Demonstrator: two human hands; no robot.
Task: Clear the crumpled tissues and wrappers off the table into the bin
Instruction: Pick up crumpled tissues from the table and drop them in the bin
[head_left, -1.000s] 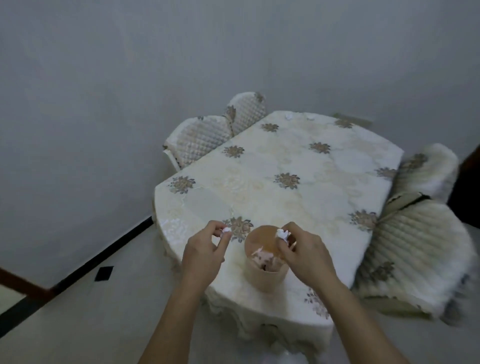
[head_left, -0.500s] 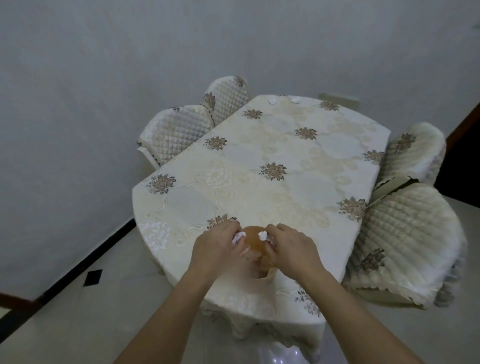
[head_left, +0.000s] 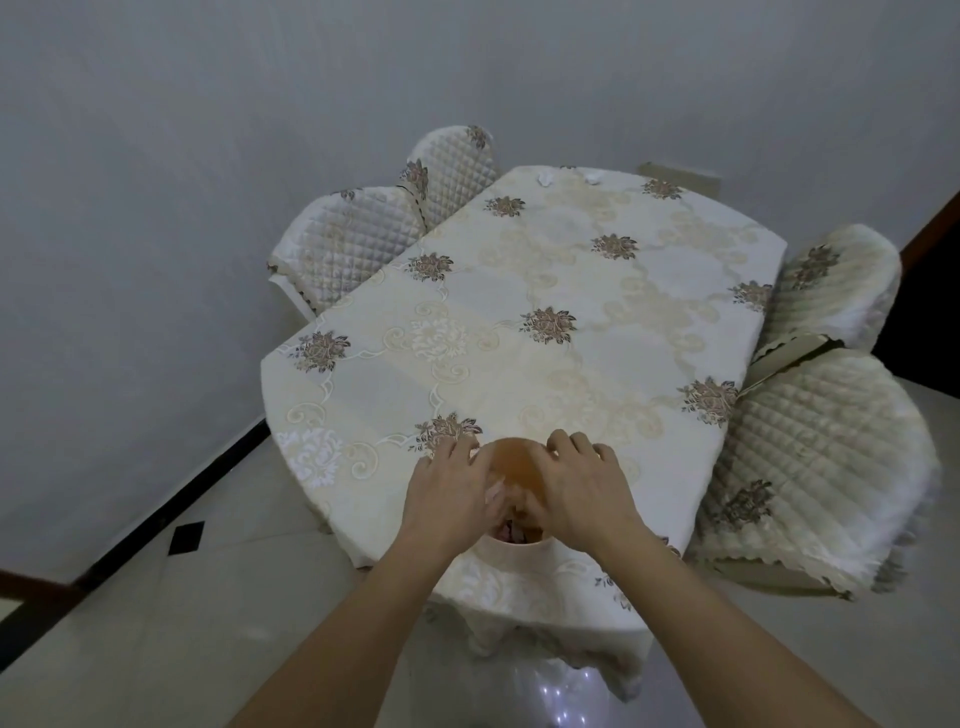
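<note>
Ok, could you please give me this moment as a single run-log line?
phase: binning | left hand and right hand: over bin mouth, thumbs inside | table: two tissues at far edge

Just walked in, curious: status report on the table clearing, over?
Left hand and right hand over the bin, thumbs inside, grip unclear. Two tissues at far edge of table. Nothing in the way.

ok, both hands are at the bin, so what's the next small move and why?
Probably lift both hands clear and reach for the far end. The left hand and right hand dip into the bin with no tissue visible in either, while two white scraps lie at the far edge of the table.
</note>
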